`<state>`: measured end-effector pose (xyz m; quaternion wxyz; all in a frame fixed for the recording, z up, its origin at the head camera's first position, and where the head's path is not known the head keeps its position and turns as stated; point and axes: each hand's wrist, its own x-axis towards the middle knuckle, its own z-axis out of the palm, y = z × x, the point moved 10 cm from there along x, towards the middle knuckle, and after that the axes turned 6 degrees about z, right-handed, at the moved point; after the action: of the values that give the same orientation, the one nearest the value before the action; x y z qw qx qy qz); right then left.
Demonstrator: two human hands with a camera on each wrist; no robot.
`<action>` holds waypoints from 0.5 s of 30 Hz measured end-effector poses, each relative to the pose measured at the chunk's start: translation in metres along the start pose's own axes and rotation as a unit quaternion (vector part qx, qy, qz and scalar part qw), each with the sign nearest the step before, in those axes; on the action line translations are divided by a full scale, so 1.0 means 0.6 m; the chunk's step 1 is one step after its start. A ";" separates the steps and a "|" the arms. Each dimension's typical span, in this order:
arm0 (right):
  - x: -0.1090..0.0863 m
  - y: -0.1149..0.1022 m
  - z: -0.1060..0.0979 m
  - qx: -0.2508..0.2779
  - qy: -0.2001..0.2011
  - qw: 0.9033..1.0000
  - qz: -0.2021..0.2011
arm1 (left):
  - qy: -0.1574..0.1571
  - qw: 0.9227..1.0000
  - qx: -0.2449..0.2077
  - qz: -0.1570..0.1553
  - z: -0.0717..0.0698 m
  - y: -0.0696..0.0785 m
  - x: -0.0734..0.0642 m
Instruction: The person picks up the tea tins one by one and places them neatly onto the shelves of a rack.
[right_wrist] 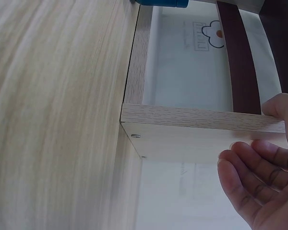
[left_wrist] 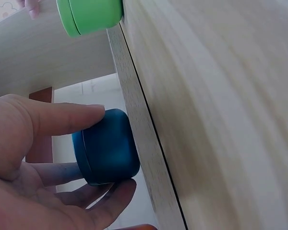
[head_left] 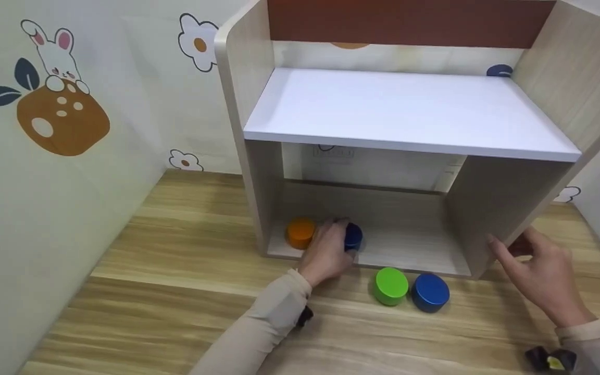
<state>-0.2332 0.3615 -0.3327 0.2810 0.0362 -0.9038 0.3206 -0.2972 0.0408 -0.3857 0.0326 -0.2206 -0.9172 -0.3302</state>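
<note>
On the bottom board of a small wooden shelf unit [head_left: 404,219], my left hand [head_left: 327,252] grips a dark blue round tin [left_wrist: 110,148]. Thumb and fingers lie on opposite sides of the tin, which sits close to the board's front edge. Just left of that hand stands an orange round tin [head_left: 300,233] on the same board. My right hand [head_left: 542,273] holds the unit's right side panel [right_wrist: 201,120] near its front edge, thumb on one face and fingers at the other.
In front of the unit, a green tin [head_left: 391,286] and another blue tin [head_left: 430,292] stand side by side on the wooden table [head_left: 164,291]. A white middle board [head_left: 409,112] spans above the lower compartment. Patterned walls [head_left: 138,104] rise behind and at the left.
</note>
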 end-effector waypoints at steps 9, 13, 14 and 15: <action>0.000 0.003 0.001 0.003 0.004 1.000 0.009 | 0.009 1.000 -0.009 0.005 -0.006 0.006 -0.002; 0.000 0.004 0.001 0.003 0.003 1.000 0.009 | 0.022 1.000 -0.015 0.014 -0.014 0.013 -0.002; 0.000 0.004 0.001 0.003 0.002 1.000 0.008 | 0.026 0.999 -0.016 0.017 -0.016 0.015 -0.002; 0.000 0.004 0.001 0.003 0.001 1.000 0.008 | 0.031 0.999 -0.016 0.020 -0.019 0.017 -0.003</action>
<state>-0.2339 0.3627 -0.3345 0.2792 0.0295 -0.9027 0.3260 -0.2924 0.0404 -0.3709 0.0642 -0.2294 -0.9058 -0.3504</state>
